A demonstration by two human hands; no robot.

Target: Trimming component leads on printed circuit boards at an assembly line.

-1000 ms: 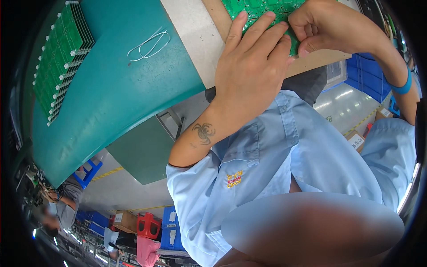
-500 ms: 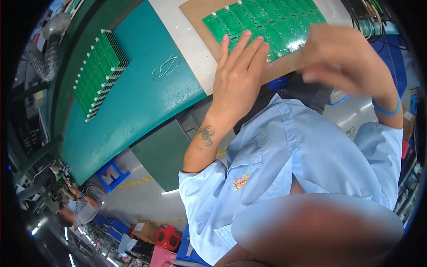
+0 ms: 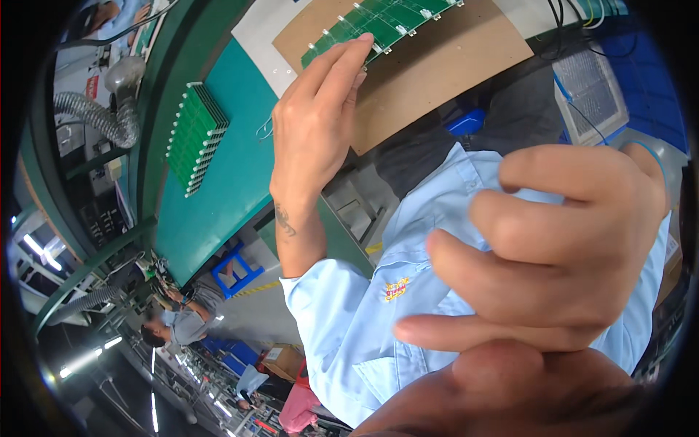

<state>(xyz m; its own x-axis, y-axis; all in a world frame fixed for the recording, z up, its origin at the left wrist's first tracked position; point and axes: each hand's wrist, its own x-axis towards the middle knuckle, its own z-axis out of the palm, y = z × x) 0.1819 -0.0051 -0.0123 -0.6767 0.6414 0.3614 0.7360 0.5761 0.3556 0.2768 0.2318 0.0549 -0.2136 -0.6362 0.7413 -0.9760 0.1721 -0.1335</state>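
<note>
My left hand [image 3: 313,124] grips the near left edge of a green circuit board panel [image 3: 389,18] with small white connectors along its edges. The panel is tilted up off a brown flat board [image 3: 451,73] and casts a shadow on it. Its far side runs out of the picture. My right hand [image 3: 561,247] is raised close to the camera, far from the panel. Its fingers are half curled and apart, with nothing seen in them. A blue band circles that wrist.
A stack of similar green panels [image 3: 195,138] stands on the teal tabletop [image 3: 211,211] at left. A thin wire loop [image 3: 264,130] lies beside my left hand. A silver flexible duct [image 3: 102,120], a blue stool [image 3: 237,273] and a co-worker [image 3: 182,324] are farther left. Dark cables hang at upper right.
My right hand has left the panel and risen toward the camera. The panel, lying flat before, is now tilted up in my left hand. The view has shifted.
</note>
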